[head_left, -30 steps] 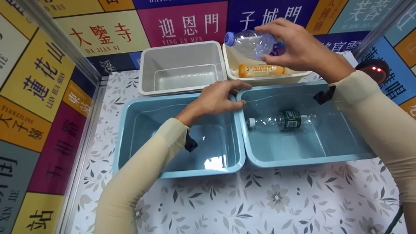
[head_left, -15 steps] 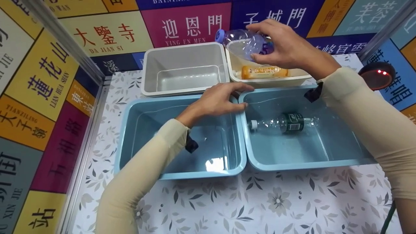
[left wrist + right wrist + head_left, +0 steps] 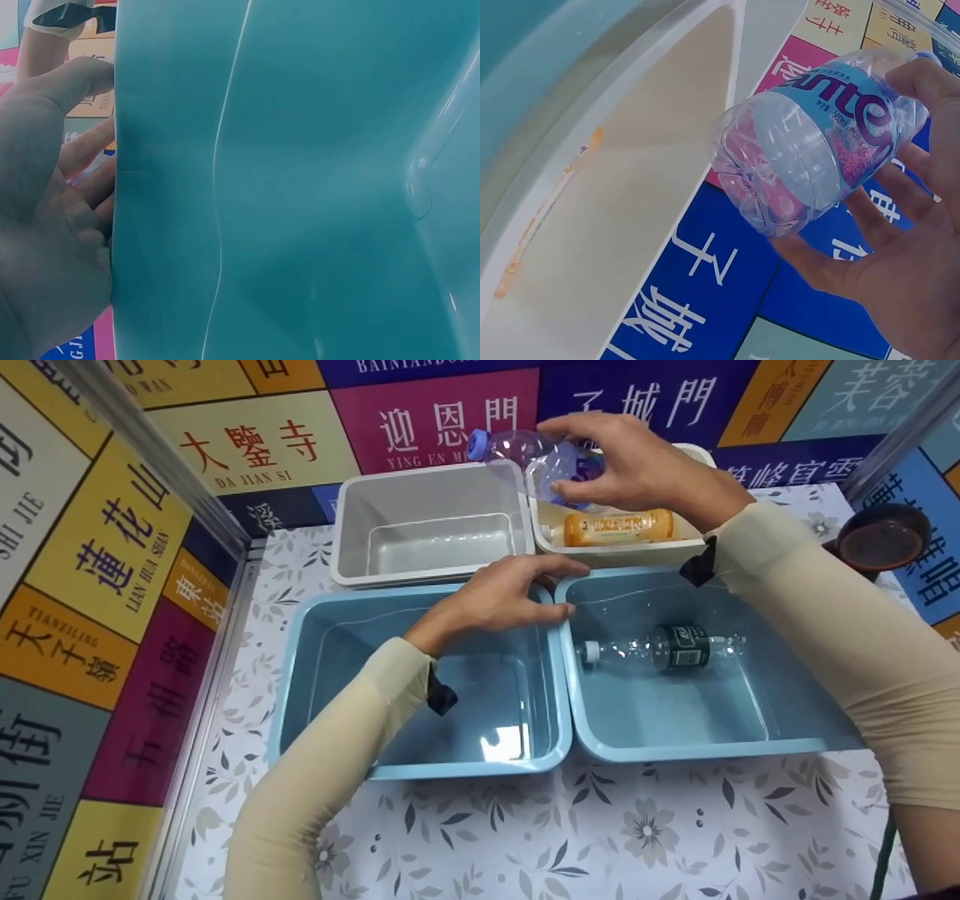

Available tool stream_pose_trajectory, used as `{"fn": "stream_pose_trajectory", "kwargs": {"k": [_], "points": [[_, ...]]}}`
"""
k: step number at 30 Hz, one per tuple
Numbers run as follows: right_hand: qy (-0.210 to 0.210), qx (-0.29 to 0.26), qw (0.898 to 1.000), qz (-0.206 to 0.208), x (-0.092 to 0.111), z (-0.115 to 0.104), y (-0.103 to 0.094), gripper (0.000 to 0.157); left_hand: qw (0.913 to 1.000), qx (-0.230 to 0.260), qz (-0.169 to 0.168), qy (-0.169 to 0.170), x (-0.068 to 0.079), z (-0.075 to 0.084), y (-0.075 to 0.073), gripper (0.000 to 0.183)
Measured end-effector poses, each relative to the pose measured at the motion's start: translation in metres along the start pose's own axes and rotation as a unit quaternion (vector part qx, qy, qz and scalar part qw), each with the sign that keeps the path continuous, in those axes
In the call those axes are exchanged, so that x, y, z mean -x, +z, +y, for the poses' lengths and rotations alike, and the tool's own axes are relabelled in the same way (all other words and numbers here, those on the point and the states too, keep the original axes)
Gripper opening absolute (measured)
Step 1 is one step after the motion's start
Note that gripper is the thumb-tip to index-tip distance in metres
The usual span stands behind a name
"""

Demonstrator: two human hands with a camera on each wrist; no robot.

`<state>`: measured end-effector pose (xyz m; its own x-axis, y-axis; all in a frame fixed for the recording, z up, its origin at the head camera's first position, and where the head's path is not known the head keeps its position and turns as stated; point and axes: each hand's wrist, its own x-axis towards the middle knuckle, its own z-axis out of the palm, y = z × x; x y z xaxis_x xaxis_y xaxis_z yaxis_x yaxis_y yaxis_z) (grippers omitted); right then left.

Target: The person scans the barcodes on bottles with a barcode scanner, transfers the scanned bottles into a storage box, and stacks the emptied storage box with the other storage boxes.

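My right hand (image 3: 645, 465) holds a clear plastic bottle (image 3: 517, 454) with a blue cap, tilted sideways above the cream bin and the right edge of the grey bin. The right wrist view shows the bottle's base and its blue label with purple print, the thumb and fingers around it. My left hand (image 3: 499, 592) rests at the meeting rims of the left blue bin (image 3: 450, 770) and right blue bin (image 3: 697, 752), fingers loosely bent. Inside the right blue bin lies another clear bottle (image 3: 686, 647) with a dark green label and white cap.
Behind the blue bins stand a grey bin (image 3: 343, 536) and a cream bin (image 3: 637, 556). An orange wrapper (image 3: 619, 527) with white print lies in the cream bin. At the right is a dark round object (image 3: 883, 540). Printed panels (image 3: 442, 424) enclose the flowered tabletop (image 3: 637, 825).
My right hand has carried the bottle left, from over the cream bin toward the grey bin. The left hand keeps its place on the rims. Red lights on the dark round object no longer show.
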<state>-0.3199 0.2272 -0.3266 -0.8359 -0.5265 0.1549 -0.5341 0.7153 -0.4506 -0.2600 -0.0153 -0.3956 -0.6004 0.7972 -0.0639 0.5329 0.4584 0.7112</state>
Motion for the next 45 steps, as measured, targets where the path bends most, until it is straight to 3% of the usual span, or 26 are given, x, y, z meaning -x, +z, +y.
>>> {"fn": "stream_pose_trajectory", "kwargs": {"k": [13, 22, 35, 45], "points": [[-0.039, -0.013, 0.999, -0.016, -0.027, 0.0, 0.011, 0.07, 1.0, -0.001, -0.002, -0.002, 0.001, -0.005, -0.002, 0.058], [-0.021, -0.018, 0.999, -0.036, -0.044, 0.005, 0.022, 0.072, 1.0, -0.007, -0.004, 0.005, 0.002, -0.009, -0.001, 0.059], [-0.023, -0.025, 0.998, -0.043, -0.082, -0.014, 0.026, 0.071, 0.9999, 0.004, -0.007, 0.009, 0.0, -0.009, -0.003, 0.059], [-0.047, -0.011, 0.998, -0.051, -0.103, -0.02, 0.03, 0.069, 0.9998, 0.012, -0.015, 0.006, -0.002, -0.006, -0.004, 0.06]]}}
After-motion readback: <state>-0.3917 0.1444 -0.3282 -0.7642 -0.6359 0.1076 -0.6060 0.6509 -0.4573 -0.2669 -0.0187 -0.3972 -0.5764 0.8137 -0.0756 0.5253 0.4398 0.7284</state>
